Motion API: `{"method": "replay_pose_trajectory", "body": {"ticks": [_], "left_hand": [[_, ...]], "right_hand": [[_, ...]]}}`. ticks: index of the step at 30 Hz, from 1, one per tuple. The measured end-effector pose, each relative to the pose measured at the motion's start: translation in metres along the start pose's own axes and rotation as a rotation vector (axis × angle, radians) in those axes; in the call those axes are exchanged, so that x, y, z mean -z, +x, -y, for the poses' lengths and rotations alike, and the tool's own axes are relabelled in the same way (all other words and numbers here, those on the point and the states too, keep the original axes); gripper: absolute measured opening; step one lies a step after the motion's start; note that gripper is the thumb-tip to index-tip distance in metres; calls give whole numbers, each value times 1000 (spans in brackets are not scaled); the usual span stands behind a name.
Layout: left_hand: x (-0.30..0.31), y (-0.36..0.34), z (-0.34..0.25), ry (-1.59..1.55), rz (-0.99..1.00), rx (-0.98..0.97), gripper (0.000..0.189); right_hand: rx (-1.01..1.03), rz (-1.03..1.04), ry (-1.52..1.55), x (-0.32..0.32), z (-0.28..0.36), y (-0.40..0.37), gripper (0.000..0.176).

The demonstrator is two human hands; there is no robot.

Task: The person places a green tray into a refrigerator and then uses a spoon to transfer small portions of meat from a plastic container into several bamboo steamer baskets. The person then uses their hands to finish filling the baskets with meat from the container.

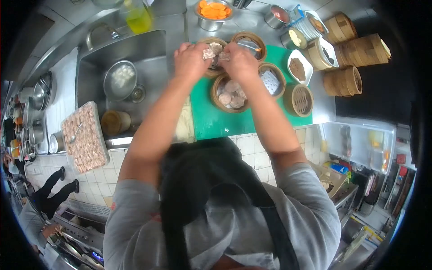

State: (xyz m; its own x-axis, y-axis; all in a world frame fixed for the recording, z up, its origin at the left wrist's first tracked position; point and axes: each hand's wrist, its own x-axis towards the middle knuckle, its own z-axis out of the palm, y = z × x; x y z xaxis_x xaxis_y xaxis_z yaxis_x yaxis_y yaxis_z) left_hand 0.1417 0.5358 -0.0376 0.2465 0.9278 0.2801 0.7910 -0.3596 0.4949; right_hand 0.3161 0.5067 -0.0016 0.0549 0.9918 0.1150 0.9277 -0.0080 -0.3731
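Over a round bamboo steamer (201,41) at the back of the green board (211,125), my left hand (191,58) has its fingers closed on a pale minced-meat piece (208,53). My right hand (239,62) is beside it, fingers closed round another pale meat piece (224,56). More meat lies in that steamer between the hands. Just in front, a second steamer (215,100) holds several round meat balls (232,93). To the right of my right hand are a steamer with a perforated white liner (270,82) and one with a shiny liner (247,44).
Left of the board is a sink (148,81) with a metal bowl (109,83); a tray of minced meat (85,135) lies beyond. Carrots (212,10) fill a bowl at the back. Steamer stacks (360,50) stand right. Another person (33,211) is at far left.
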Motion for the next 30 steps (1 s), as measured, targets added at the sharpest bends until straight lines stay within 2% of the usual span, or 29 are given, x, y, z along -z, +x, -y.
{"method": "replay_pose_trajectory", "body": {"ticks": [2,8,11,14,17,20,22,24,26,28,30], "left_hand": [[-11,1,2,54,21,22,41],[-20,0,11,66,48,7,40],[-14,4,15,65,76,-8,42],[-6,3,17,7,133,17,50],[0,1,20,-114,114,-18,55],[13,-13,34,-327,49,-40,55],[31,-37,50,-484,-56,-65,56],[70,-82,58,-531,-77,86,54],[113,-137,70,-562,-105,262,51],[142,-199,97,-520,-246,332,44],[170,-260,132,-469,-401,424,36]], "right_hand": [[23,4,-54,-15,-1,3,21],[63,-22,4,-31,0,0,18],[-25,98,-73,-28,12,3,37],[-4,86,-60,-30,16,0,39],[83,51,175,-10,7,-13,40],[23,40,332,-7,-20,-16,36],[53,-88,464,-11,-40,-17,29],[-64,-39,410,17,-28,-20,27],[-93,-1,614,21,-23,-25,27],[7,7,550,22,-6,-29,25],[91,103,672,3,12,-29,24]]}}
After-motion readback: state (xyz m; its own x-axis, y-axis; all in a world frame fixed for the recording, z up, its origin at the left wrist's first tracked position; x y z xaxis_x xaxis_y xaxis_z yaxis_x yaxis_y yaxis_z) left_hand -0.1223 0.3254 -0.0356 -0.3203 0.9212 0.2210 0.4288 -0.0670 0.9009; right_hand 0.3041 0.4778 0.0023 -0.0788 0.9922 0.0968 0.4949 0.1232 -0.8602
